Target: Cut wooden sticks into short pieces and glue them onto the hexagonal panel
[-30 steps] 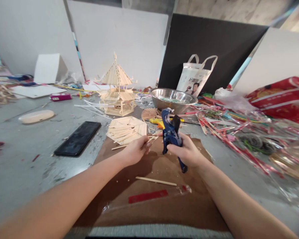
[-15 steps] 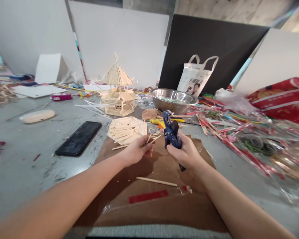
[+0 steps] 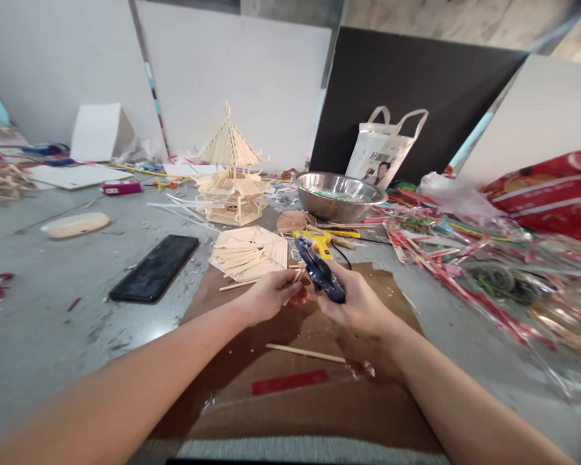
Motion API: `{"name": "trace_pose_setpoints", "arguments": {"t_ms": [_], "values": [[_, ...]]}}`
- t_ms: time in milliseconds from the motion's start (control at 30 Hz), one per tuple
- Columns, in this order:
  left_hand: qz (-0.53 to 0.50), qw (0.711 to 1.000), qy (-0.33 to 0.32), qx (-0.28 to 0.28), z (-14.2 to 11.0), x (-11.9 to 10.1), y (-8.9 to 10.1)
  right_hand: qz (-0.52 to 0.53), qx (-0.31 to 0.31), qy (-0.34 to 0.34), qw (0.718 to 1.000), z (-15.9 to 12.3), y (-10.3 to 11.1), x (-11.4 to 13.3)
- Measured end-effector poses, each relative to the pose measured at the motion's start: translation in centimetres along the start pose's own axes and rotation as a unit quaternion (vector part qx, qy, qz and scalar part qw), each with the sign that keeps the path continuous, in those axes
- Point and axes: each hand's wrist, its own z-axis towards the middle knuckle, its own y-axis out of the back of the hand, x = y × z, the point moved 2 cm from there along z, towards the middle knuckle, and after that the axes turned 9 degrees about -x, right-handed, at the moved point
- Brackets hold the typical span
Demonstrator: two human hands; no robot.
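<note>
Over the brown sheet, my left hand is closed around short, thin wooden sticks. Close on its right, my right hand grips a dark blue pliers-like tool. The tool's front end points up and left, near the stick ends; whether it touches them I cannot tell. Behind my left hand lies a flat hexagonal stick panel with loose sticks on it. A single stick and a clear strip with a red band rest on the sheet nearer to me.
A stick-built pagoda model stands at the back beside a steel bowl. Past my right hand is a yellow glue gun. A black phone lies left; tangled strips and wrappers cover the right.
My right hand has brought the tool left and tilted it toward the sticks in my left hand. The yellow glue gun behind shows more fully now.
</note>
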Motion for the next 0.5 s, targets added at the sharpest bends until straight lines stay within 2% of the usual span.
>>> {"name": "trace_pose_setpoints", "arguments": {"t_ms": [167,367,500], "values": [[-0.03,0.999,-0.021,0.005,0.08,-0.09,-0.28,-0.001,0.008,0.01,1.0,0.04,0.09,0.11],[-0.062,0.995,-0.043,-0.07,0.14,-0.44,0.3,0.014,-0.027,0.013,0.999,-0.04,0.09,-0.4],[-0.011,0.996,-0.045,-0.078,0.08,-0.1,0.69,0.005,-0.032,0.006,0.999,-0.08,0.02,-0.76]]}}
